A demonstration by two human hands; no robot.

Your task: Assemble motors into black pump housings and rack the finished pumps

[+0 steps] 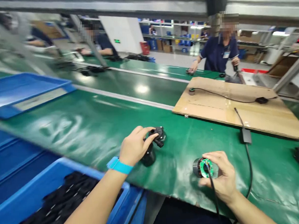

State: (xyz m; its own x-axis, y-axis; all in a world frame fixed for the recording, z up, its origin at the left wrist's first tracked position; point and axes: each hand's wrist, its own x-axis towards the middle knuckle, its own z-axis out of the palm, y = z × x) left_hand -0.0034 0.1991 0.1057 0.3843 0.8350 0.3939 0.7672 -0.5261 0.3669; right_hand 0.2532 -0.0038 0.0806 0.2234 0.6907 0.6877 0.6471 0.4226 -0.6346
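My left hand (135, 147), with a blue wristband, is closed around a black plastic part (154, 144) standing on the green belt (90, 127). My right hand (223, 174) grips a small round motor stator (203, 166) with a green circuit board on its face. A black cable (248, 160) runs from the stator past my wrist and up to a small black box (246, 135) on the belt.
A blue bin (31, 189) of black parts sits at the near left, and a blue tray (24, 91) lies farther left. A cardboard sheet (238, 104) with a cable and a small part lies at the right. Across the belt, a person in dark blue works.
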